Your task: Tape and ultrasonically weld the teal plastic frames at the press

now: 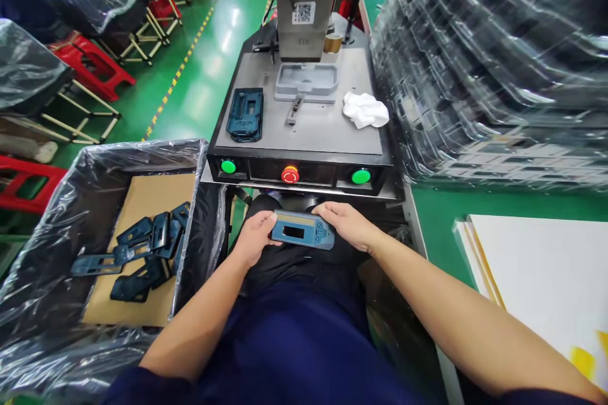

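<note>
Above my lap I hold a blue-grey plastic housing (308,223) with a rectangular window and several button openings. Its left end is gripped by my left hand (256,235), thumb on top. At the upper right corner, my right hand (346,221) closes on the other end. On the machine's metal plate (313,130) lies a dark blue housing part (246,114), left of a small metal piece (294,110). A grey fixture tray (306,80) sits under the machine head (304,19). To the right is a crumpled white cloth (365,110).
Green buttons (228,166) and a red emergency stop (290,174) line the machine's front. At left, a plastic-lined bin (199,202) holds several dark housings (152,240) on cardboard. Tall stacks of wrapped trays (494,69) rise at right, beside white sheets (546,266).
</note>
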Demonstrator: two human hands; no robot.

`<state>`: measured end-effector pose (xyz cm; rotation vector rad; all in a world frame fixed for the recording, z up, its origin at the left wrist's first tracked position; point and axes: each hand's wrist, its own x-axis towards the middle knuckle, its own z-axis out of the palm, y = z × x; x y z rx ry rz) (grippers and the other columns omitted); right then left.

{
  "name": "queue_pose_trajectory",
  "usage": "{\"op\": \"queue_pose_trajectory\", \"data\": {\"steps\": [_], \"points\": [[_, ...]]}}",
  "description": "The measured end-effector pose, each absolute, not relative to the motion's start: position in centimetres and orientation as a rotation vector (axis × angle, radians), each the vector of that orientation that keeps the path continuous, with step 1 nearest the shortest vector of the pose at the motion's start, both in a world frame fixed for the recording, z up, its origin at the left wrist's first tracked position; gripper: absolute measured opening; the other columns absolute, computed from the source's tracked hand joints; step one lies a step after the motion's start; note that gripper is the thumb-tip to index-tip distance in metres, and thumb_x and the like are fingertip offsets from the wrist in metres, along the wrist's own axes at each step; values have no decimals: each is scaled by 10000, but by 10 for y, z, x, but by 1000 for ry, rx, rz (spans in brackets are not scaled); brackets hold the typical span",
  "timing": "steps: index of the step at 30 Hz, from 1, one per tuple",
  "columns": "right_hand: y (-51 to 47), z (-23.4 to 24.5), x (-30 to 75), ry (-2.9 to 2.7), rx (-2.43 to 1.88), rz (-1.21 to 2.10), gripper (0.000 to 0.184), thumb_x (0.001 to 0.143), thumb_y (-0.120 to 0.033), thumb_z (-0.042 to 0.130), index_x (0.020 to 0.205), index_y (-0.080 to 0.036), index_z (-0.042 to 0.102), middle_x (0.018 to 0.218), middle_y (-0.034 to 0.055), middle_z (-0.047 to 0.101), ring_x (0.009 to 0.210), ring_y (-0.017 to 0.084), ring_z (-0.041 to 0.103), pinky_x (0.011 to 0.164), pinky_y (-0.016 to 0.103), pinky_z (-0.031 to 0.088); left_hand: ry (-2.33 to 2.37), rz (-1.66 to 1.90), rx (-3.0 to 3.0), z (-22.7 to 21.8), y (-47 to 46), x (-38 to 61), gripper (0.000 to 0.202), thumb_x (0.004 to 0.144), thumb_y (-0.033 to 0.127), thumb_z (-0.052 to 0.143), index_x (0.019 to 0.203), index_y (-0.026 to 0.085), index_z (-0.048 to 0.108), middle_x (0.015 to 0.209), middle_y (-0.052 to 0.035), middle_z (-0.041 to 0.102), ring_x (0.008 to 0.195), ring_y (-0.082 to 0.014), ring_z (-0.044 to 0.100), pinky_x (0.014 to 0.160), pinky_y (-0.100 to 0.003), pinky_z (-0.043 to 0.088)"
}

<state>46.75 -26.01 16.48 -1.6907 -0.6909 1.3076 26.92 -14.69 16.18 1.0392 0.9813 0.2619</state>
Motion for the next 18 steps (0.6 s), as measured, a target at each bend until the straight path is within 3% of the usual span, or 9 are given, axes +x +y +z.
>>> {"op": "queue_pose_trajectory", "data": {"steps": [8, 14, 18], "points": [[-259, 165, 467, -927, -1826, 1235, 396, 853, -517, 521, 885, -164, 697, 770, 11, 662, 691, 138, 557, 655, 255, 448, 963, 173, 1184, 152, -148, 277, 458, 707, 564, 718, 816, 153, 548, 627, 22, 585, 555, -112, 594, 474, -226, 517], [-255, 169, 465, -1245, -2005, 1090, 248, 805, -334, 662, 1014, -217, 727, 952, 1, 723, 838, 169, 638, 775, 264, 460, 978, 160, 1295, 143, -149, 280, 437, 731, 572, 682, 783, 153, 569, 604, 7, 615, 502, -111, 570, 481, -234, 500], [-253, 176, 465, -1295, -2147, 1035, 222, 833, -339, 662, 1013, -236, 742, 914, -17, 727, 858, 162, 644, 767, 243, 438, 1028, 185, 1473, 138, -145, 282, 433, 727, 585, 660, 741, 159, 582, 579, -1, 634, 490, -117, 572, 511, -226, 475]]}}
